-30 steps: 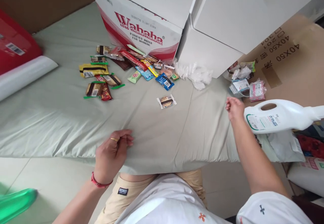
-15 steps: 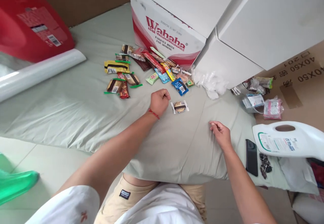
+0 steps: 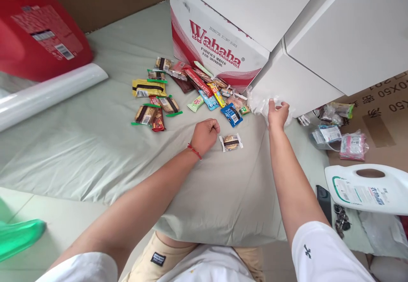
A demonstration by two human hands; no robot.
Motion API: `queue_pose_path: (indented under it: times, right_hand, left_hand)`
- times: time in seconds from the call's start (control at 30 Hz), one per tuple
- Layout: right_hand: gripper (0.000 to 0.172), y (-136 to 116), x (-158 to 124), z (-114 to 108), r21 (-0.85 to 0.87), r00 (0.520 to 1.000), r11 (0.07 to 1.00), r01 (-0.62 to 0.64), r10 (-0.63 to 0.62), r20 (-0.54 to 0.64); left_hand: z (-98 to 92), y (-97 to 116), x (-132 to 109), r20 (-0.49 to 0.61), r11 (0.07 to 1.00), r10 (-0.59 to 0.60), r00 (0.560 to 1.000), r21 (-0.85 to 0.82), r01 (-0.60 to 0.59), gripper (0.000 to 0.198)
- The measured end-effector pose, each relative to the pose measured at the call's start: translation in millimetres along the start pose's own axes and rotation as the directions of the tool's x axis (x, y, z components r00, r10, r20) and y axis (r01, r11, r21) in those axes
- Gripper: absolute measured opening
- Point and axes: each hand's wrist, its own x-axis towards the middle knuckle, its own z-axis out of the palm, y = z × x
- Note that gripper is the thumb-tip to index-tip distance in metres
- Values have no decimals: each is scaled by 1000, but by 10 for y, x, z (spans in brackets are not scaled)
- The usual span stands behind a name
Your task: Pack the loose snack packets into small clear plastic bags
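Note:
Loosely curled into a fist, my left hand [image 3: 205, 136] rests on the green-grey sheet, and nothing shows in its fingers. Just right of it lies a small clear-wrapped biscuit pack [image 3: 231, 142] with a dark band and white ends. My right hand [image 3: 278, 112] is stretched out over the crumpled clear plastic bag [image 3: 259, 103], thumb and fingers apart; whether it touches the plastic I cannot tell. Between the hands and the carton are a blue snack packet [image 3: 231, 115], a yellow packet [image 3: 216, 95] and a light green packet [image 3: 195, 103].
Several banded biscuit packs [image 3: 145, 115] and a yellow pack [image 3: 148, 88] lie left of the pile. Behind stands a Wahaha carton [image 3: 219, 39]. A red jug [image 3: 41, 31] and white roll [image 3: 51, 92] are at left; a white detergent bottle [image 3: 347, 184], phone [image 3: 324, 203] and keys [image 3: 342, 220] at right.
My right hand has moved forward from the sheet to the plastic bag, its fingers opening. My left hand stays beside the biscuit pack. The view has shifted slightly.

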Motion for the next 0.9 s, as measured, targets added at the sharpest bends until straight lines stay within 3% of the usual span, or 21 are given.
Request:
queue_pose_path:
  times: [0.07,0.17,0.23,0.27,0.3,0.33,0.37,0.43,0.47,0.53,0.6,0.73,0.8,0.9]
  right_hand:
    - [19,-88,98,-5,-25,1000,1000,-12,12,-15]
    - [12,-183,-51,-281,5,981,998,63,-61,-181]
    - [16,-237,-341,-495,172,946,969,175,-117,-304]
    - [19,-264,-530,-571,313,960,931,190,-109,-258]
    - [21,-290,-736,-616,478,989,868,139,-93,-118]
    - [23,-316,-946,-628,633,994,774,11,-77,77]
    - [26,-339,-1144,-611,728,950,661,-181,-73,303]
    - [28,-367,-1461,-523,726,784,447,-523,-82,615]
    - [29,-368,-1566,-472,686,711,369,-627,-89,697]
    - [28,-345,-1673,-393,646,650,288,-707,-93,754]
    - [27,-304,-1688,-354,648,651,296,-702,-103,752]
    - [30,-241,-1688,-326,644,663,424,-637,-125,738]
    - [34,-218,-1725,-316,677,743,503,-538,-97,662]
    - [42,-193,-1792,-336,696,917,694,-186,-132,376]
  left_hand:
    - [-14,2,-6,-2,999,-9,1000,-33,9,26]
    - [-19,9,-13,-4,994,-27,1000,-105,26,24]
    - [-5,19,-19,18,981,-42,999,-188,45,21]
    - [7,27,-26,46,966,-49,998,-251,60,18]
    - [20,37,-35,85,942,-54,995,-326,79,14]
    - [32,49,-48,129,911,-54,990,-400,102,9]
    - [41,62,-63,177,878,-49,983,-461,126,7]
    - [45,90,-97,264,836,-25,964,-523,164,26]
    - [40,104,-113,295,829,-10,955,-531,173,36]
    - [23,123,-138,343,825,21,939,-536,178,50]
    - [9,127,-151,368,814,46,929,-553,179,53]
    - [26,98,-144,369,795,35,929,-573,198,50]
    - [40,81,-132,343,806,11,939,-558,195,48]
    - [37,77,-120,285,832,-13,958,-528,169,47]
